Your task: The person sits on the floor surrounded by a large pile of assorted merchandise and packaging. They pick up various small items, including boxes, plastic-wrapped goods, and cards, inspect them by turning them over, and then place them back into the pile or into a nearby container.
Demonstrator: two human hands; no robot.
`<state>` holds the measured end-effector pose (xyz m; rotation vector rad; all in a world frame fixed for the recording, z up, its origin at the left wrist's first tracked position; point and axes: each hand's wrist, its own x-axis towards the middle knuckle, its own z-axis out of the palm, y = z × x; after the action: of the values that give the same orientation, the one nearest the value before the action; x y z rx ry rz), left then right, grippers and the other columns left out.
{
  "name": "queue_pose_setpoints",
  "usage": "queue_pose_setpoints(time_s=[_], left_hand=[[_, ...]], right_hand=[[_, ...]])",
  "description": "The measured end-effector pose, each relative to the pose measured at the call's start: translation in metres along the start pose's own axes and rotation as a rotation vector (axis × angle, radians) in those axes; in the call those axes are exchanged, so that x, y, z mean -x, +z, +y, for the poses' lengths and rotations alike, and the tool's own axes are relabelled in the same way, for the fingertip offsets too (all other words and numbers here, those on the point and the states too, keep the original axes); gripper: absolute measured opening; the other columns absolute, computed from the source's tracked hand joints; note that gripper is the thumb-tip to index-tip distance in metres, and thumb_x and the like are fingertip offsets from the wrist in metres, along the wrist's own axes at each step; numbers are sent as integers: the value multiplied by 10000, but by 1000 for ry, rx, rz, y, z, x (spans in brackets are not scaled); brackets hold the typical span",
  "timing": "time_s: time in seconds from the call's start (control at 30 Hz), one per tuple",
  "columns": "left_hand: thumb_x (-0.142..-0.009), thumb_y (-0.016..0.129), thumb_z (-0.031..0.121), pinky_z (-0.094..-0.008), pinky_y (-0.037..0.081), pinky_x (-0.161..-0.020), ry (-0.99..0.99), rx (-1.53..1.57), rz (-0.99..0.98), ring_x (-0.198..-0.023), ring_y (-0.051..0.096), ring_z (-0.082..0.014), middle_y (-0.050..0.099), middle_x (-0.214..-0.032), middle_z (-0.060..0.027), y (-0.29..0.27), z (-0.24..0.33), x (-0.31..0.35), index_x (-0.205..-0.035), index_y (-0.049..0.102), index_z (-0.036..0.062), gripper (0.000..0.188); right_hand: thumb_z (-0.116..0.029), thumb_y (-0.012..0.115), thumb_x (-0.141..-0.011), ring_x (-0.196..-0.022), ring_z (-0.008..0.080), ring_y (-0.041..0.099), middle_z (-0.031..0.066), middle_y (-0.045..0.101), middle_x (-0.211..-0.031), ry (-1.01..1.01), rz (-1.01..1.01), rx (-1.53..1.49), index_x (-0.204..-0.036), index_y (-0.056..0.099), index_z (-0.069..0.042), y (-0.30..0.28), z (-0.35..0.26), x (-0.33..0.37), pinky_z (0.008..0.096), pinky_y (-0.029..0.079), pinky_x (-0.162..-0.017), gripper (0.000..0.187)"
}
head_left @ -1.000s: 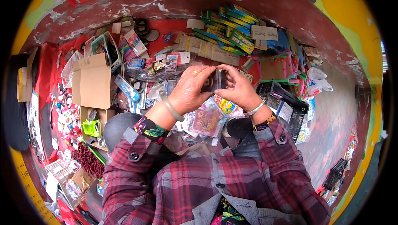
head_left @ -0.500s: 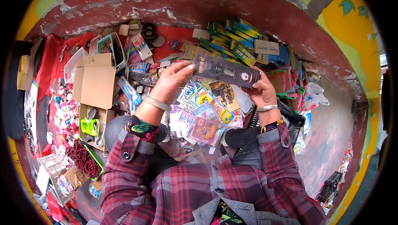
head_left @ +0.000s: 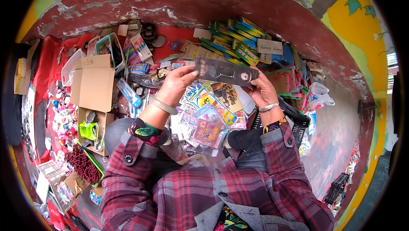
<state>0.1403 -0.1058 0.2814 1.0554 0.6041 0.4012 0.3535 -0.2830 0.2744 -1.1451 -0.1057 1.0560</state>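
A long, flat black package is held up level in front of me; a clear window sits in its middle and a pale round mark near its right end. My left hand pinches its left end between thumb and fingers. Closed round the right end is my right hand. What lies inside the package is too dark to name. Below it, between my feet, spreads a pile of colourful flat packets and cards, with a clear-wrapped reddish packet on top.
Left stand an open cardboard box with green items and a green basket of dark red beads. Plastic baskets are beyond. Stacked green-yellow boxes lie by the wall. A black crate stands right.
The view has shifted slightly, so everything sits a little further left. My right hand has moved in slightly along the package, which both hands still hold.
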Motion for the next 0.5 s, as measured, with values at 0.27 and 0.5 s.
queue_pose_setpoints(time_s=[0.27, 0.5], left_hand=[[-913, 523, 124, -276, 444, -841, -41, 105, 21, -951, 568, -125, 605, -1093, -50, -8, -4, -2, -1213, 525, -1, 325], [-911, 513, 103, -299, 417, -917, 143, 158, -8, -1066, 536, -149, 558, -1195, -69, 0, 3, 1, -1281, 464, 9, 385]], right_hand=[[93, 513, -721, -1037, 240, 559, 120, 545, -1137, -157, -190, -76, -1332, 374, -43, 5, -5, 5, 409, 467, -925, 641], [119, 483, -726, -1062, 231, 551, 131, 534, -1180, -212, -238, -132, -1353, 370, -57, 15, -8, 10, 374, 428, -974, 662]])
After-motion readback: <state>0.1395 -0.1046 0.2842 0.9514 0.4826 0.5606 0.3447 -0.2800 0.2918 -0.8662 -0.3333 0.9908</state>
